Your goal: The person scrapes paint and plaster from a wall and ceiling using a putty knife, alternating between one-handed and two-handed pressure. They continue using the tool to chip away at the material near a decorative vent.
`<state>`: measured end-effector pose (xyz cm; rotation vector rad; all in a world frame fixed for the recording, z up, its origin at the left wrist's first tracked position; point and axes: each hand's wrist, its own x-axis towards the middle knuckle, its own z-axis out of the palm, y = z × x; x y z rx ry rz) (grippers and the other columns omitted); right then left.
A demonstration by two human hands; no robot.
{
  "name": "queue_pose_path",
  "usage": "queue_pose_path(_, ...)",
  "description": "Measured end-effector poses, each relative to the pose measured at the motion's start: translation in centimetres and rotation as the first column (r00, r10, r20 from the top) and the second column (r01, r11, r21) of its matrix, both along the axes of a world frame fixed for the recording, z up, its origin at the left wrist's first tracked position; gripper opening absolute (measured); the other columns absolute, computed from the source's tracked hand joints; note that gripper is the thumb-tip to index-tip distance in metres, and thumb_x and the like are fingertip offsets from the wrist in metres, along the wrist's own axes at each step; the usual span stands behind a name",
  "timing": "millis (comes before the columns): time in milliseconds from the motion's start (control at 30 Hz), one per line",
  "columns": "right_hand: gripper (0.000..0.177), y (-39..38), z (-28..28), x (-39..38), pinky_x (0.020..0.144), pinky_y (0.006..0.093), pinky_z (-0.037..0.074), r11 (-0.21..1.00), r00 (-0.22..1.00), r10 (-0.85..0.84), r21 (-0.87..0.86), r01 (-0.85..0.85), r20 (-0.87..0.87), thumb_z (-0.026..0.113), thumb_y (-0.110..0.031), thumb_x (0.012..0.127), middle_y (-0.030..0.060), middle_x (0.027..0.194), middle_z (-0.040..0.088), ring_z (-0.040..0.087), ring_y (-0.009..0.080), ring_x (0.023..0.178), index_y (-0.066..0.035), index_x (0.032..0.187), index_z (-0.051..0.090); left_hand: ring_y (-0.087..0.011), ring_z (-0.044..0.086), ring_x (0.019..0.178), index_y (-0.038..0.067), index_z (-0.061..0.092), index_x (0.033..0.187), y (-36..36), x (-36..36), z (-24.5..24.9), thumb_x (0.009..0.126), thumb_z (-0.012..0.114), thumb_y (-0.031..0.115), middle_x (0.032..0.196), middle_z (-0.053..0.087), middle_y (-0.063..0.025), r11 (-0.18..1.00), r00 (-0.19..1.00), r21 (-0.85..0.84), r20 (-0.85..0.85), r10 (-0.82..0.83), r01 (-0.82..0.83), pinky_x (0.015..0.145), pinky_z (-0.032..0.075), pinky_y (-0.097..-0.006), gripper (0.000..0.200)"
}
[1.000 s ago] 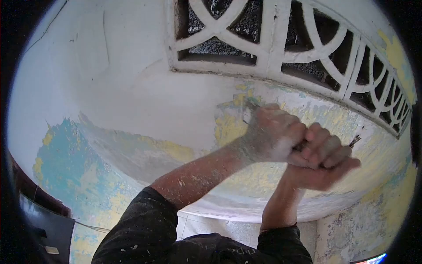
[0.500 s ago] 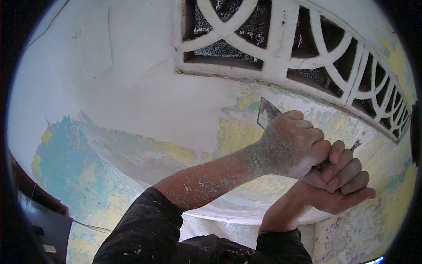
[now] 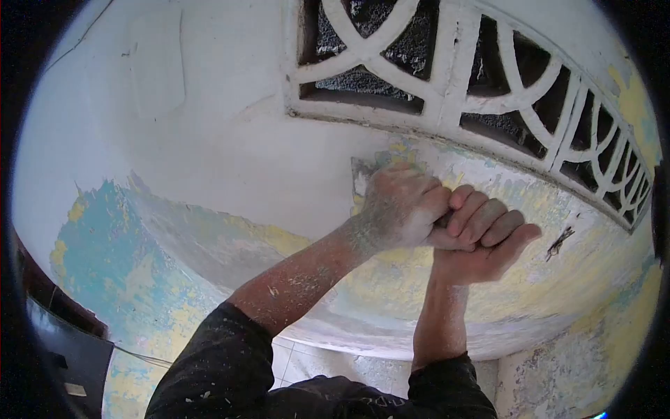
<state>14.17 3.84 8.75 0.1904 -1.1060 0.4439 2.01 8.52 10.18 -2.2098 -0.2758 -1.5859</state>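
A flat metal scraper (image 3: 360, 177) shows its grey, smeared blade against the wall (image 3: 230, 160), at the border of smooth white plaster and patchy yellow and blue paint. My left hand (image 3: 405, 206), coated in dust, is closed in a fist on the scraper just right of the blade. Pressed up beside it, my right hand (image 3: 485, 234) has its fingers curled round the handle end, with the thumb sticking out to the right. Most of the handle is hidden inside both hands.
A white lattice vent (image 3: 447, 91) runs along the upper wall above my hands. Thin wires (image 3: 558, 243) poke out of the wall at right. A dark piece of furniture (image 3: 66, 356) stands at lower left, and floor tiles (image 3: 307, 359) show below.
Both hands and the scraper have moved left along the wall together, toward the white plaster. The wires at right, mostly covered before, now show fully.
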Motion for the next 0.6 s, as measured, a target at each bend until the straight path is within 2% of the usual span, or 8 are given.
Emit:
queue_pose_path(33,0.051,0.1,0.7,-1.9,0.068,0.0388,0.046,0.998,0.997,0.067,0.019,-0.067,0.028,0.026,-0.048,0.104,0.0000,0.051,0.042,0.044,0.0148,0.047,-0.017,0.064,0.038,-0.0196,0.060,0.054,0.014,0.055,0.061,-0.3,-0.6,-0.4,0.062,0.076,0.060,0.058,0.055,-0.0010,0.997,0.998,-0.035,0.001,0.067,-0.067,0.053,0.044,-0.0352,0.051)
queue_pose_path(167,0.054,-3.7,2.3,-0.5,0.067,0.0402,0.045,0.992,0.989,0.052,0.121,-0.035,-0.138,0.021,-0.052,0.103,0.0028,0.050,0.041,0.043,0.0176,0.047,-0.017,0.064,0.035,-0.0187,0.059,0.053,0.014,0.052,0.059,-2.4,2.1,1.4,0.059,0.076,0.050,0.058,0.054,-0.0010,0.997,0.999,0.075,-0.041,0.007,-0.004,0.052,0.043,-0.0362,0.042)
queue_pose_path(200,0.055,-4.4,2.4,0.4,0.066,0.0405,0.044,0.978,0.983,0.085,0.204,-0.051,-0.162,0.019,-0.053,0.103,0.0040,0.049,0.040,0.041,0.0186,0.046,-0.017,0.064,0.035,-0.0187,0.059,0.053,0.014,0.052,0.059,-2.5,2.5,1.4,0.059,0.076,0.050,0.058,0.054,-0.0010,0.997,0.999,0.075,-0.038,0.011,-0.008,0.052,0.043,-0.0362,0.042)
queue_pose_path(267,0.056,-2.6,1.8,-0.5,0.067,0.0405,0.044,0.983,0.990,0.093,0.167,-0.074,-0.109,0.018,-0.053,0.103,0.0040,0.049,0.040,0.041,0.0184,0.047,-0.017,0.064,0.036,-0.0185,0.054,0.052,0.014,0.052,0.062,-2.5,3.0,1.4,0.055,0.076,0.047,0.058,0.048,-0.0002,0.985,0.994,0.139,-0.051,-0.096,0.102,0.049,0.039,-0.0357,0.042)
queue_pose_path(333,0.056,-1.4,0.9,-1.1,0.069,0.0405,0.043,0.992,0.994,0.107,0.074,-0.106,-0.011,0.018,-0.052,0.103,0.0040,0.051,0.040,0.040,0.0181,0.048,-0.017,0.064,0.038,-0.0185,0.054,0.052,0.014,0.052,0.062,-1.1,1.3,-0.3,0.055,0.076,0.047,0.058,0.048,-0.0002,0.995,0.998,0.077,-0.026,-0.061,0.062,0.049,0.039,-0.0355,0.042)
queue_pose_path(433,0.057,-2.1,0.9,-1.3,0.068,0.0392,0.042,0.995,0.998,0.056,0.080,-0.053,-0.039,0.018,-0.052,0.103,0.0027,0.052,0.040,0.039,0.0173,0.048,-0.016,0.064,0.036,-0.0184,0.055,0.053,0.014,0.052,0.062,-1.5,1.0,-0.8,0.056,0.075,0.047,0.058,0.048,0.0000,0.999,0.999,-0.029,-0.044,-0.024,0.022,0.050,0.039,-0.0349,0.041)
queue_pose_path(500,0.057,-3.9,1.7,0.1,0.068,0.0385,0.042,0.998,0.998,0.019,0.059,-0.015,-0.063,0.018,-0.052,0.103,0.0016,0.051,0.039,0.040,0.0168,0.048,-0.016,0.064,0.036,-0.0182,0.055,0.053,0.013,0.053,0.063,-2.3,2.6,0.6,0.057,0.076,0.048,0.057,0.047,0.0002,0.995,0.995,0.018,-0.032,-0.094,0.095,0.050,0.039,-0.0346,0.042)
queue_pose_path(600,0.056,-5.9,2.2,0.9,0.068,0.0386,0.043,0.969,0.994,0.011,0.245,0.016,-0.110,0.018,-0.052,0.103,0.0015,0.052,0.041,0.043,0.0171,0.048,-0.016,0.064,0.036,-0.0184,0.056,0.053,0.013,0.054,0.063,-4.1,3.5,2.0,0.058,0.075,0.048,0.057,0.047,0.0002,0.981,0.991,0.140,-0.043,-0.130,0.135,0.050,0.039,-0.0347,0.042)
